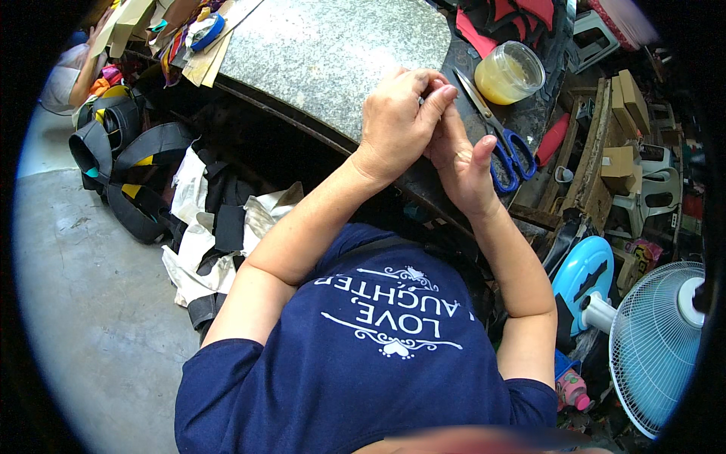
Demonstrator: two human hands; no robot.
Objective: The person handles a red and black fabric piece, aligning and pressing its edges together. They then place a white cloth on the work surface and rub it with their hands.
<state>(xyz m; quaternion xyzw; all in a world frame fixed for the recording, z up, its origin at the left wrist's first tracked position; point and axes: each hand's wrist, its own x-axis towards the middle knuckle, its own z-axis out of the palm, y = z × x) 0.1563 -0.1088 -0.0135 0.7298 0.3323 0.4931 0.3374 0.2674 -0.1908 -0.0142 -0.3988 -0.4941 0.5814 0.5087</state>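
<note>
My two hands meet over the near edge of the grey speckled tabletop [333,57]. My left hand [397,117] is closed, its fingers curled and its thumb pressed toward the fingertips of my other hand. What lies inside that grip, if anything, is hidden. My right hand [465,163] touches it with stretched fingers, thumb standing apart and palm partly showing; I see nothing held in it. Just right of the hands lie scissors [503,144] with blue handles, their blades pointing away. Beside them stands a clear jar [510,72] with a yellowish content.
Red and black scraps [507,23] lie at the back right. A roll of blue tape [208,32] rests on cardboard at the table's far left. Black straps [140,151] and pale cloth pieces [204,227] hang or lie left of me. A fan [658,348] stands close on the right.
</note>
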